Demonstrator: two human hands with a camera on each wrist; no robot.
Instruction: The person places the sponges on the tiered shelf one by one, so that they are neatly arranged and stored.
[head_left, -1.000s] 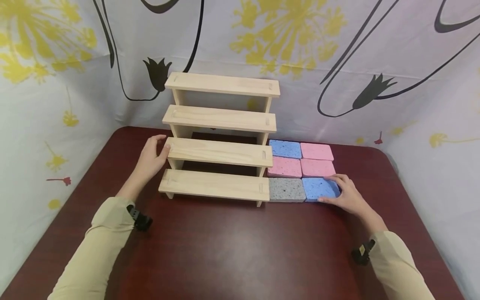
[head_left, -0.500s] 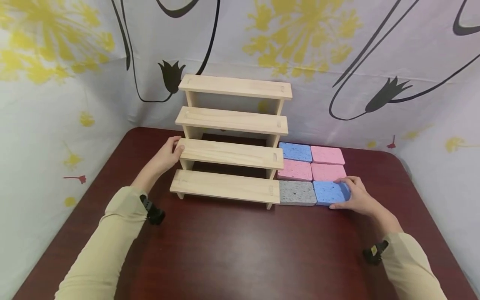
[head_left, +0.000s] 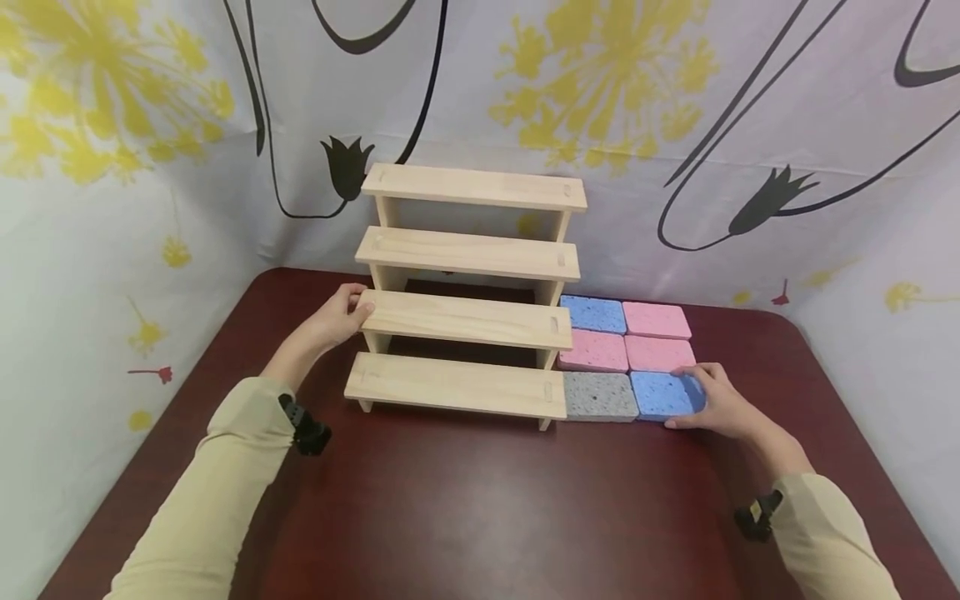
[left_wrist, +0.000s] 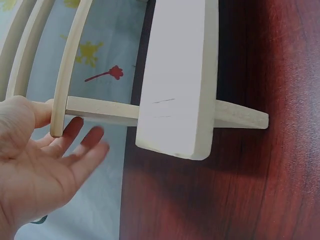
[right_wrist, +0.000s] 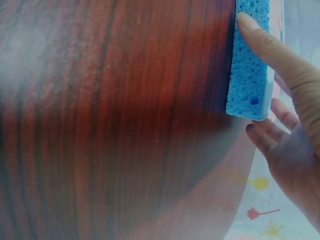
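Observation:
A pale wooden stepped shelf point(head_left: 465, 318) with several tiers stands on the table. My left hand point(head_left: 328, 325) grips the left end of its second tier from the front; in the left wrist view, the thumb and index finger of that hand point(left_wrist: 45, 165) meet the board's end while the other fingers hang loose below. To the right of the shelf lie sponges in two columns. My right hand point(head_left: 723, 410) holds the front right blue sponge point(head_left: 663, 395), thumb at its front edge and fingers at its far side. In the right wrist view, the thumb presses the blue sponge's side point(right_wrist: 248, 80).
Left of the held one lies a grey sponge point(head_left: 600, 396), touching the shelf's lowest tier. Pink sponges point(head_left: 658, 353) and another blue sponge point(head_left: 592, 314) lie behind. Dark red table point(head_left: 480, 500) extends in front. A patterned cloth point(head_left: 465, 83) hangs at the back and sides.
The whole scene has shifted rightward and slightly down in the head view as the camera turned. Both hands keep their places on the shelf and the blue sponge.

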